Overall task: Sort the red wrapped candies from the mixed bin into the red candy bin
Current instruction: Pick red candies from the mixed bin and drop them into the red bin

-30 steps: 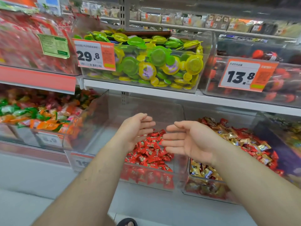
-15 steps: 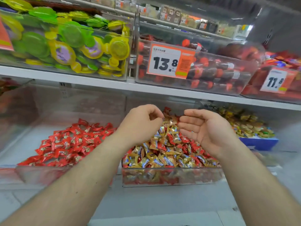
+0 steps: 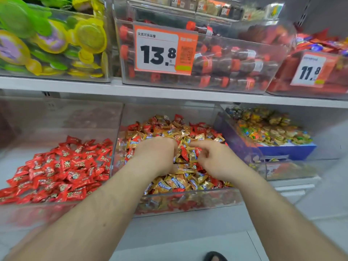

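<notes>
Two hands (image 3: 158, 155) (image 3: 212, 159) — amid mixed candies (image 3: 169, 183)

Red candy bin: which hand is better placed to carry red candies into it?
Left. The left hand digs in the mixed bin beside the red candy bin; the right hand lies farther away.

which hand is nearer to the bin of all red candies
Left. The left hand digs into the mixed bin just beside the red candy bin. The right hand is in the same mixed bin, farther over on the far side.
</notes>
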`<state>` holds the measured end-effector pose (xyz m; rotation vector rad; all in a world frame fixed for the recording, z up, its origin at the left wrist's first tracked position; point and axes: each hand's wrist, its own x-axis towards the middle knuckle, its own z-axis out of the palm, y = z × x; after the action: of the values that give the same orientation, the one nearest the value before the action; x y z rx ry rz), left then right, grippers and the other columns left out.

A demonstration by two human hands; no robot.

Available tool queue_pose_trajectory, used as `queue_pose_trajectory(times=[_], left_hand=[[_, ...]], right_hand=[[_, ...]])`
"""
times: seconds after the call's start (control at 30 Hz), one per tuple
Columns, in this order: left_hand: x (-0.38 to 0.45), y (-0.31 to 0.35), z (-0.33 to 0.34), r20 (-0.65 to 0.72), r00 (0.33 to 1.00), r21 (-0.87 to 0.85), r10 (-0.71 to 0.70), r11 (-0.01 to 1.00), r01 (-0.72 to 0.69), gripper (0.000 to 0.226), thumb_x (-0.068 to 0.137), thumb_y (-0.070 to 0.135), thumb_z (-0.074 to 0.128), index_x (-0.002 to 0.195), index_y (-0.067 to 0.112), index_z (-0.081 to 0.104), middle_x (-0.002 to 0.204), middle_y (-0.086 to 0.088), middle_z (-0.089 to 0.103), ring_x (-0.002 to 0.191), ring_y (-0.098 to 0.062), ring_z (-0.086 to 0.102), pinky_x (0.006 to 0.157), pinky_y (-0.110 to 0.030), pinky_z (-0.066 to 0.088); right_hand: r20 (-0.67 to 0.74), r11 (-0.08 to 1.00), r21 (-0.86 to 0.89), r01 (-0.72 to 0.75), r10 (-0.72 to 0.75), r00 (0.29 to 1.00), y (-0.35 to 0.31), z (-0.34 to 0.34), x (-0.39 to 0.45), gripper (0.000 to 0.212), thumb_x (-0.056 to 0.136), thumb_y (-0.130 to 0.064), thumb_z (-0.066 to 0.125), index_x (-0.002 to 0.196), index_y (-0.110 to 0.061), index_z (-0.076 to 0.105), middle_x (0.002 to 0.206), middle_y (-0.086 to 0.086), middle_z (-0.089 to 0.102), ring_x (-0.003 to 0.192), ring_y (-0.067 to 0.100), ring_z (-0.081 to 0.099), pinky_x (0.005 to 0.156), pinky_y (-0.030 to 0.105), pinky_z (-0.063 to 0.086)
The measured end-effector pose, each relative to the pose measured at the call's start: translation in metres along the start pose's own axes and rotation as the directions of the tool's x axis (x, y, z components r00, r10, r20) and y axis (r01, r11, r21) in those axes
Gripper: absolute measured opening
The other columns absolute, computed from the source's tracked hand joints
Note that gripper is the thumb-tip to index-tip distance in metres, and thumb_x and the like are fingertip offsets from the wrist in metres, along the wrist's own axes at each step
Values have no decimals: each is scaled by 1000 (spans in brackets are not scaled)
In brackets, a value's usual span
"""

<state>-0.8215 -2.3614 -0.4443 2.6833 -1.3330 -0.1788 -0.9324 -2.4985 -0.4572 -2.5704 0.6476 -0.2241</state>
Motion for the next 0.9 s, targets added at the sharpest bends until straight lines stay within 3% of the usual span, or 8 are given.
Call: queue_pose_trajectory(times=[0.13, 0.23, 0.37, 0.53, 0.63, 0.77, 0.83, 0.9], left_hand=[[1, -6, -1, 22, 1000, -42, -10, 999, 11, 30, 80, 32, 74, 107, 31, 61, 101, 9, 63, 86, -16, 61, 65, -29, 50], [0, -13, -5, 38, 998, -67, -49, 996, 51, 31, 77, 28, 76, 104, 31, 61, 101, 7, 62, 83, -18, 63, 70, -32, 55], [-1, -22, -9, 8, 996, -39, -88, 995, 89, 30, 78, 14, 68, 103, 29, 62, 98, 5, 66, 90, -21, 64, 77, -37, 57], [0, -20, -9, -35, 995, -52, -96, 994, 94, 30, 84, 9, 60, 110, 24, 61, 103, -2, 65, 85, -24, 61, 65, -30, 47], [1, -20, -10, -39, 994, -94, -100, 991, 96, 31, 88, 9, 53, 114, 24, 60, 106, -4, 62, 86, -25, 60, 65, -29, 46], [5, -21, -15, -81, 989, -181, -121, 978, 104, 30, 90, 8, 43, 108, 26, 58, 86, 3, 57, 71, -19, 56, 54, -28, 41], [5, -19, -17, -133, 982, -215, -131, 971, 101, 29, 92, 9, 38, 103, 24, 60, 80, 3, 56, 66, -19, 55, 57, -29, 43], [5, -14, -17, -204, 970, -241, -133, 967, 81, 27, 96, 16, 36, 98, 23, 61, 82, 1, 61, 70, -21, 59, 64, -31, 46]], right_hand=[[126, 986, -144, 78, -60, 990, -7, 17, 11, 65, 89, -12, 50, 142, -49, 41, 98, -4, 40, 86, 16, 55, 71, 32, 48], [141, 980, -191, 61, -34, 989, -10, 24, 12, 49, 90, -22, 54, 134, -44, 52, 116, -1, 51, 105, 23, 56, 86, 39, 51], [29, 996, 89, 3, -6, 1000, -7, 8, 6, 13, 83, -26, 71, 94, -28, 64, 79, -13, 56, 70, 10, 54, 64, 27, 46], [-244, 923, 362, -132, 231, 942, 19, -29, 5, 26, 85, -30, 72, 72, -20, 52, 64, -7, 61, 56, 17, 63, 58, 31, 47], [-200, 909, 354, -219, 303, 932, 33, -30, 6, 9, 92, -16, 63, 91, -24, 59, 72, 3, 68, 58, 18, 70, 59, 40, 57], [-68, 974, 75, -214, 219, 973, 34, -16, 16, 56, 91, -1, 49, 134, -36, 55, 123, 4, 64, 60, 12, 61, 44, 20, 44], [35, 984, -56, -169, 171, 985, 27, -7, 20, 56, 92, -14, 57, 142, -36, 47, 144, 0, 52, 71, 10, 64, 55, 19, 49], [101, 979, -150, -139, 155, 983, 22, 4, 21, 55, 91, -26, 66, 143, -31, 47, 147, 0, 49, 104, 18, 64, 82, 26, 52]])
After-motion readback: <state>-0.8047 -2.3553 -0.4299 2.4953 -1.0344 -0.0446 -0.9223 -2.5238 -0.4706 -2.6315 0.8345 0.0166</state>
